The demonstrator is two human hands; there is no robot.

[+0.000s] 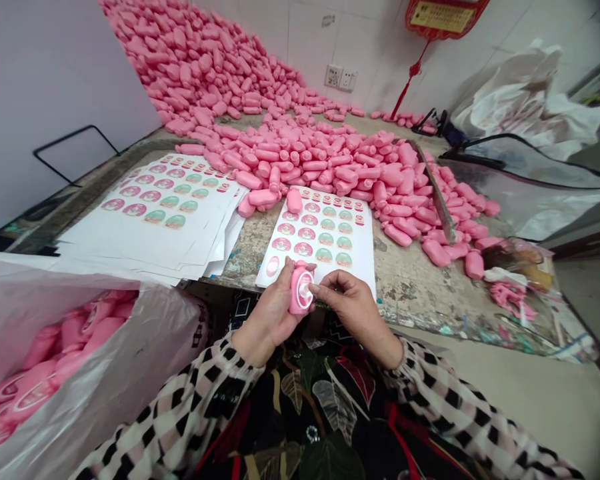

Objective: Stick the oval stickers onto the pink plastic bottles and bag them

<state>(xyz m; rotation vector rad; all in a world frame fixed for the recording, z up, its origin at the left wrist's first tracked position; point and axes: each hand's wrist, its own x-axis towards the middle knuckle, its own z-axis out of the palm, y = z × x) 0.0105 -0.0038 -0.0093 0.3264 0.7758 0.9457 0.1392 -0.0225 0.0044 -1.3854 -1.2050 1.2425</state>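
A pink bottle [301, 290] is held at the near edge of the table [405, 290], its neck end directed away from the person and an oval label [305, 287] on its face. The left hand [275, 310] is closed around the bottle, thumb along its left side and fingers behind it. The right hand [353, 303] reaches in from the right, thumb and forefinger brought together at the label, remaining fingers bent; whether they grip the label or only press it cannot be told. Both forearms, in checked sleeves [190, 393], extend forward from the body and converge on the bottle. Just beyond the hands lies a sticker sheet [363, 257] bearing pink and green stickers; left of it is a stack of sheets [130, 250] with similar printing. At lower left, an open plastic bag [165, 347] contains pink bottles [93, 330], some showing oval labels. Across the table and up the far left corner extends a heap of pink bottles [215, 80]. To the right stand a clear bag with black edging [525, 190], contents indistinct, and a crumpled white bag [520, 100] behind it.
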